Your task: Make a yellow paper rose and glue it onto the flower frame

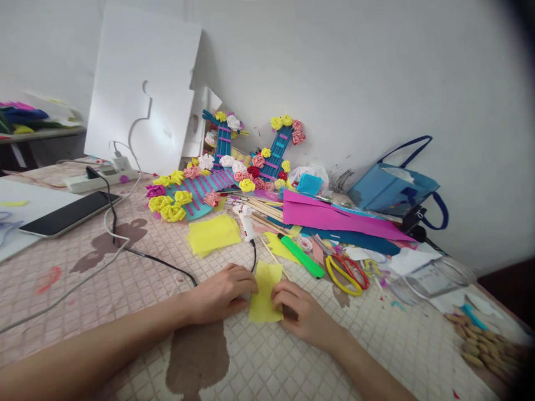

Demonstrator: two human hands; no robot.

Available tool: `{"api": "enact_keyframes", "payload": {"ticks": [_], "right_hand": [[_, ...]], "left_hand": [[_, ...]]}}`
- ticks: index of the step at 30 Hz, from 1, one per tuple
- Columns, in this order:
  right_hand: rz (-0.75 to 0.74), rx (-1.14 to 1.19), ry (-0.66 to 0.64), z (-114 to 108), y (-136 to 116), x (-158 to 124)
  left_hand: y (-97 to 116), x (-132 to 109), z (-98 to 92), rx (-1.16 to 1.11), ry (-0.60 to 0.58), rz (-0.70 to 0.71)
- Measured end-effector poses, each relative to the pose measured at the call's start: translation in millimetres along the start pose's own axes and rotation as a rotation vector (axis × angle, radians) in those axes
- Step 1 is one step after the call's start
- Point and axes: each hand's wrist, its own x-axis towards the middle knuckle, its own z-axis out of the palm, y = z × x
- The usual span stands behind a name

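Note:
A small yellow sheet of paper [266,292] is between my two hands, just above or on the table. My left hand [223,292] pinches its left edge, fingers curled. At the right edge, my right hand [303,312] grips it with bent fingers. Beyond the hands lies a stack of yellow paper sheets [214,234]. A white hot glue gun [244,221] stands beside that stack, its black cord running down behind the sheet. To the right are a green utility knife [301,256] and yellow-handled scissors [343,277], with red-handled scissors [355,271] touching them.
Stick frames with paper flowers [200,192] lean by the wall. Magenta sheets [334,217], wooden sticks [267,209] and a blue bag [395,186] lie behind. Left are a phone [71,213], a power strip [90,179] and loose cables. Nuts in shells [480,342] sit at right.

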Motion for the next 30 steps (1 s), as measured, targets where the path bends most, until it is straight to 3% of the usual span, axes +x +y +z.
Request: {"api": "enact_keyframes", "payload": {"ticks": [6, 9, 18, 25, 30], "right_hand": [[0.027, 0.038, 0.096, 2.5, 1.3, 0.6], [0.011, 0.059, 0.188, 4.3, 3.2, 1.3], [-0.001, 0.079, 0.323, 9.0, 4.8, -0.7], [0.028, 0.064, 0.281, 8.1, 5.2, 1.2], [0.051, 0.045, 0.211, 7.2, 3.4, 1.8]], "left_hand": [[9.2, 3.3, 0.1, -0.02, -0.024, 0.053], [13.3, 3.5, 2.6, -0.043, 0.021, 0.056], [11.3, 0.6, 5.4, -0.092, 0.054, 0.032], [5.6, -3.1, 13.5, -0.147, 0.133, -0.074], [4.1, -1.9, 14.8, -0.142, 0.133, -0.059]]}}
